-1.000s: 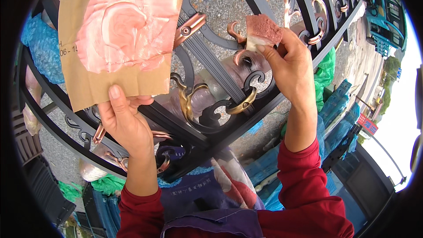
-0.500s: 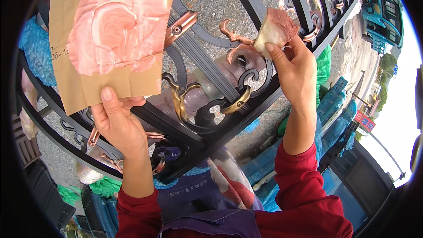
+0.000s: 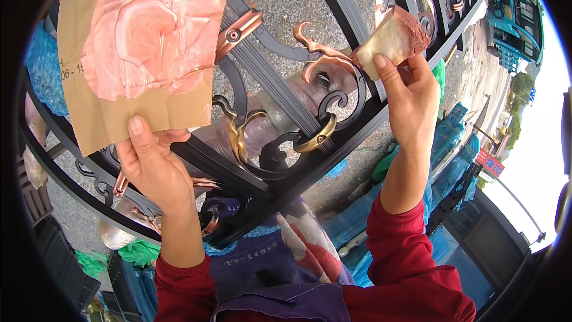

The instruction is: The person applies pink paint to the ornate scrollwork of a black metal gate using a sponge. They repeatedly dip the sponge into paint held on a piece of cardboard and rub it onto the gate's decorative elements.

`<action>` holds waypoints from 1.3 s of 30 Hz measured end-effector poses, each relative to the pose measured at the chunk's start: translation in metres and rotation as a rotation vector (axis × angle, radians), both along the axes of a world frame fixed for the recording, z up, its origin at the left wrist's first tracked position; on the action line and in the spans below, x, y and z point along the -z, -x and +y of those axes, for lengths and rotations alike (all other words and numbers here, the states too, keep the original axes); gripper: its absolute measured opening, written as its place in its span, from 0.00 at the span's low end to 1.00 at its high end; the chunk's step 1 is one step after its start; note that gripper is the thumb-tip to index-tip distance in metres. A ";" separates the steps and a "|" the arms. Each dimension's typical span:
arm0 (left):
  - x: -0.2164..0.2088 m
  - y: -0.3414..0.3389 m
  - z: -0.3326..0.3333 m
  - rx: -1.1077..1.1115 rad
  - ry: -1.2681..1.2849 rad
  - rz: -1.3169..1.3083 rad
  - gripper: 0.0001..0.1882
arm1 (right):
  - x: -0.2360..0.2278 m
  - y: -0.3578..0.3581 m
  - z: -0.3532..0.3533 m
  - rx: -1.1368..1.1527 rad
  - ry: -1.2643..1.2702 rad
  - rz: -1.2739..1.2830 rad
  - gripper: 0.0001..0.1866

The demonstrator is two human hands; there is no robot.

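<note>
My left hand (image 3: 154, 170) grips the lower edge of a brown cardboard piece (image 3: 102, 120), thumb in front and fingers behind. A thick smear of pink paint (image 3: 149, 30) covers most of the board. In my right hand (image 3: 412, 104) is a torn piece of cream sponge (image 3: 388, 45), pinched between thumb and fingers, its far edge stained reddish-brown. Beneath both hands lies a black metal gate panel (image 3: 262, 86) with scrolls. Copper-coloured leaf ornaments (image 3: 325, 56) and a gold-coloured ornament (image 3: 325, 137) decorate it. The sponge hangs over the copper leaves; contact cannot be made out.
Blue wrap (image 3: 47, 77) shows at the left, with green plastic (image 3: 140, 251) lower down. Blue-wrapped bars (image 3: 447, 164) lie to the right. A blue-green vehicle (image 3: 515, 24) stands at the far right, and a red sign (image 3: 490, 162) is below it.
My right hand has moved to the right with the sponge, which is now turned to show more of its cream side. The cardboard in my left hand has shifted slightly left.
</note>
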State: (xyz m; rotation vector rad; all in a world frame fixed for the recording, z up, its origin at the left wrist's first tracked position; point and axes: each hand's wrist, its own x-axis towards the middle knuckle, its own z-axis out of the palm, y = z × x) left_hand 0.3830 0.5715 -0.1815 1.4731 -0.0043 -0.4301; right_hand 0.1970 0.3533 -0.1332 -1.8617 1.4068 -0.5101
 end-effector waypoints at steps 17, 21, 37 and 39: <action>0.002 0.000 0.000 0.013 0.010 -0.003 0.16 | 0.006 -0.007 0.006 -0.027 0.062 0.265 0.13; 0.001 -0.001 0.001 0.026 0.024 0.002 0.16 | 0.010 0.005 0.013 0.008 -0.006 0.241 0.14; -0.028 0.031 -0.008 0.252 0.036 0.105 0.11 | -0.010 0.013 0.059 -0.139 0.043 -0.276 0.18; -0.027 0.038 -0.008 0.298 0.034 0.131 0.10 | -0.012 0.007 0.063 -0.258 0.124 -0.246 0.20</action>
